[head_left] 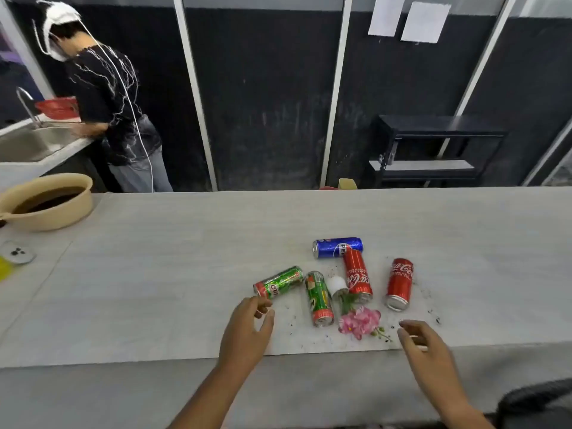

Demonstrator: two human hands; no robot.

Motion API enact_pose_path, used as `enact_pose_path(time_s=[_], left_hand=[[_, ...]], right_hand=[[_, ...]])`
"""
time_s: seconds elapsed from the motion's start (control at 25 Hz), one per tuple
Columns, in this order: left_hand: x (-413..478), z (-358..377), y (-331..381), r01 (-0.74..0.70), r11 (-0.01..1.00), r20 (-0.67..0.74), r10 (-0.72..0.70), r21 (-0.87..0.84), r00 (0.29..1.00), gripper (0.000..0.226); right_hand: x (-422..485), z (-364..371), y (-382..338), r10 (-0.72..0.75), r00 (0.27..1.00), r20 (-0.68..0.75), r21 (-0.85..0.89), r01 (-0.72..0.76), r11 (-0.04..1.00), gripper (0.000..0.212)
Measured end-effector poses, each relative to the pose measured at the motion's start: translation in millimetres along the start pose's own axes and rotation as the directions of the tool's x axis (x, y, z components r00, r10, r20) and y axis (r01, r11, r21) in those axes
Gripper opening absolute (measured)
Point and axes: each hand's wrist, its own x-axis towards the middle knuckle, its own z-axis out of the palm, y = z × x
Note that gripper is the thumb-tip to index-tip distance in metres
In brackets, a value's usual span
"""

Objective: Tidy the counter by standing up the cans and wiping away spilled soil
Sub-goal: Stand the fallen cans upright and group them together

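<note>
Several cans lie on their sides on the grey counter [185, 274]: a blue can [337, 247], two red cans [357, 275] [400, 283] and two green cans [278, 282] [318, 298]. A small white pot [336, 284] lies tipped between them, its pink flowers [360, 322] spilled toward me. Dark soil crumbs [433, 317] are scattered around the cans. My left hand [247, 329] hovers just below the left green can, fingers loosely curled, holding nothing. Near the counter's front edge, my right hand [424, 345] is relaxed and empty.
A beige basin [46, 209] with dark contents stands at the far left. A small round white thing [19, 252] lies near it. Another person [108, 103] works at a sink [31, 140] at the back left. A black shelf [433, 144] stands behind the counter.
</note>
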Motion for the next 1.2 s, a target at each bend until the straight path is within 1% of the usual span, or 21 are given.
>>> enact_pose_path(time_s=[0.04,0.08,0.12,0.16,0.24,0.32,0.4,0.48,0.52,0.56,0.6,0.64,0.68,0.72,0.76,0.8,0.88,0.96,1.0,1.08,1.2], left_hand=[[14,0,-2,-0.04,0.999,-0.034,0.041,0.031,0.999,0.02],[22,-1,-1,-0.023,0.996,-0.036,0.026,0.091,0.999,0.029],[33,1,-4,0.004,0.994,-0.04,0.0,0.109,0.999,0.039],[44,0,-3,0.065,0.992,-0.034,-0.061,0.11,0.998,0.048],[53,10,-11,0.123,0.98,-0.002,-0.124,0.155,0.992,0.064],[58,18,-18,0.14,0.97,0.044,-0.151,0.197,0.988,0.073],[64,23,-20,0.172,0.969,0.06,-0.185,0.176,0.981,0.074],[65,28,-18,0.218,0.968,0.039,-0.225,0.127,0.974,0.07],[65,30,-17,0.238,0.966,0.024,-0.242,0.096,0.97,0.067],[64,31,-16,0.258,0.965,0.012,-0.259,0.053,0.966,0.064],[64,32,-15,0.283,0.959,0.005,-0.283,-0.002,0.959,0.06],[63,34,-14,0.299,0.953,-0.008,-0.3,-0.052,0.954,0.059],[62,35,-11,0.317,0.943,-0.017,-0.32,-0.101,0.947,0.058],[61,37,-9,0.326,0.935,-0.025,-0.332,-0.14,0.943,0.058],[61,40,-6,0.327,0.929,-0.042,-0.339,-0.173,0.94,0.058],[62,43,-1,0.322,0.923,-0.059,-0.341,-0.209,0.938,0.058],[66,48,10,0.306,0.911,-0.096,-0.343,-0.278,0.934,0.058],[70,52,24,0.281,0.911,-0.132,-0.332,-0.302,0.934,0.059],[72,54,30,0.271,0.914,-0.141,-0.324,-0.301,0.935,0.061],[77,57,41,0.257,0.919,-0.153,-0.312,-0.298,0.938,0.062],[85,59,52,0.253,0.922,-0.156,-0.307,-0.291,0.939,0.063]], right_hand=[[8,1,-3,-0.038,0.999,0.0,-0.024,0.038,0.999,0.013],[13,3,-5,-0.06,0.998,0.0,-0.069,0.06,0.996,0.016],[22,4,-4,-0.075,0.997,0.009,-0.094,0.075,0.993,0.023],[32,5,-5,-0.075,0.997,0.018,-0.125,0.077,0.989,0.032],[53,0,4,-0.148,0.987,0.06,-0.284,0.159,0.946,0.052],[80,-12,11,-0.25,0.959,0.131,-0.469,0.282,0.837,0.067],[107,-24,11,-0.343,0.898,0.277,-0.604,0.44,0.665,0.074],[132,-30,11,-0.378,0.804,0.46,-0.632,0.595,0.497,0.076],[144,-32,12,-0.365,0.776,0.515,-0.623,0.631,0.463,0.074],[155,-32,14,-0.349,0.767,0.539,-0.601,0.64,0.478,0.07],[162,-32,15,-0.322,0.793,0.517,-0.548,0.596,0.587,0.065],[169,-30,15,-0.286,0.838,0.465,-0.465,0.506,0.726,0.059],[175,-27,16,-0.245,0.883,0.401,-0.376,0.403,0.835,0.052],[179,-23,14,-0.215,0.918,0.333,-0.313,0.323,0.893,0.045],[184,-19,12,-0.19,0.943,0.274,-0.299,0.272,0.915,0.04],[189,-16,9,-0.156,0.959,0.237,-0.302,0.225,0.926,0.041],[198,-11,4,-0.055,0.975,0.215,-0.309,0.122,0.943,0.058],[204,-7,3,0.031,0.97,0.242,-0.308,0.046,0.95,0.077],[206,-6,4,0.052,0.965,0.258,-0.309,0.031,0.95,0.08],[211,-2,5,0.067,0.957,0.283,-0.31,0.025,0.95,0.078],[218,2,3,0.077,0.956,0.283,-0.254,-0.003,0.967,0.069]])
